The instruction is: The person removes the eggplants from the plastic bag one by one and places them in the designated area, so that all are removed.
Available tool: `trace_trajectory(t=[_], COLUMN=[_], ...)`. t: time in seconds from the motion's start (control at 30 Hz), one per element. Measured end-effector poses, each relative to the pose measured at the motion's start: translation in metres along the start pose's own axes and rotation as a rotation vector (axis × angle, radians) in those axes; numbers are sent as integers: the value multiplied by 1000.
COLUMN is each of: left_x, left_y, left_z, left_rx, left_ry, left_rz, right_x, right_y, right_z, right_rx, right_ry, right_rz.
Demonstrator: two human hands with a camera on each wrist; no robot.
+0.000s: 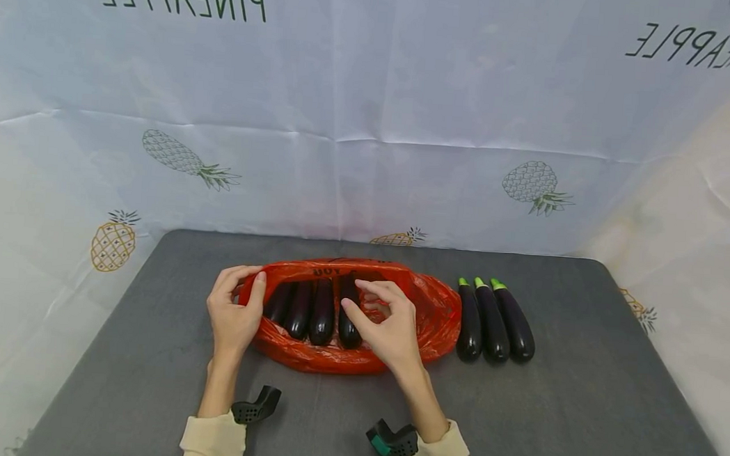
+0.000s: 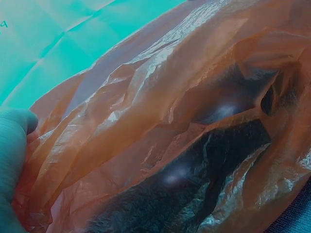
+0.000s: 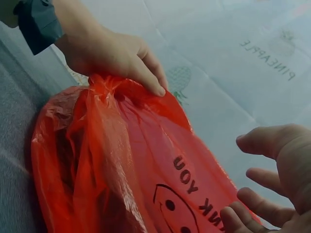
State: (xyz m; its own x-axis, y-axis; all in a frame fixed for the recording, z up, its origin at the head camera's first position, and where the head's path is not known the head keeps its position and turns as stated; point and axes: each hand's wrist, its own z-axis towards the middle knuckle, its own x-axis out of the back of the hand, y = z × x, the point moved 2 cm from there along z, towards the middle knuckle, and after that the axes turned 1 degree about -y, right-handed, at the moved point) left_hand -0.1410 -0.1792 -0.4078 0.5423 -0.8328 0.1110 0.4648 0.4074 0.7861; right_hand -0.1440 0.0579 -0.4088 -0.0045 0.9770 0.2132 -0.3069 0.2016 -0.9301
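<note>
A red plastic bag lies on the table with its mouth spread wide; printed letters and a smiley face show on it in the right wrist view. Several dark eggplants lie side by side inside. My left hand pinches the bag's left rim between thumb and fingers. Over the right part of the mouth hovers my right hand, fingers spread and holding nothing, beside the rightmost eggplant in the bag. In the left wrist view, dark eggplant shapes show through the thin plastic.
Three eggplants with green stem ends lie in a row just right of the bag. The grey table meets a white cloth printed with pineapples behind it. A black band device sits at each wrist.
</note>
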Motion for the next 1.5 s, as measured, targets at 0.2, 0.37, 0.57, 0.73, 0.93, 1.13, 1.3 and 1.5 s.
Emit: trace_trajectory(t=[0.2,0.37,0.57,0.73,0.93,1.13,1.3,1.5], left_x=[1,1,0,0,2,1,1,2], left_y=[-1,-8,-14,-8,-4,0,2,2], left_z=[-1,-2,0,1,1,2,3,1], left_rx=[-5,4,7,0,14,5,3,10], left_ry=[0,3,1,-8,-4,-5,-5,-3], left_rz=[0,-3,-6,-11,-5,3,-1,-4], right_x=[-9,-12,-9,-6,-6,-5,-6,-11], right_y=[6,12,17,21,25,26,30,34], right_z=[-1,-4,-3,-3,-2,-1,-1,-2], right_rx=[-7,2,4,6,-12,-33,-72,-102], right_ry=[18,12,24,38,32,50,46,7], right_rz=[-32,-43,-84,-95,-110,-121,-146,-175])
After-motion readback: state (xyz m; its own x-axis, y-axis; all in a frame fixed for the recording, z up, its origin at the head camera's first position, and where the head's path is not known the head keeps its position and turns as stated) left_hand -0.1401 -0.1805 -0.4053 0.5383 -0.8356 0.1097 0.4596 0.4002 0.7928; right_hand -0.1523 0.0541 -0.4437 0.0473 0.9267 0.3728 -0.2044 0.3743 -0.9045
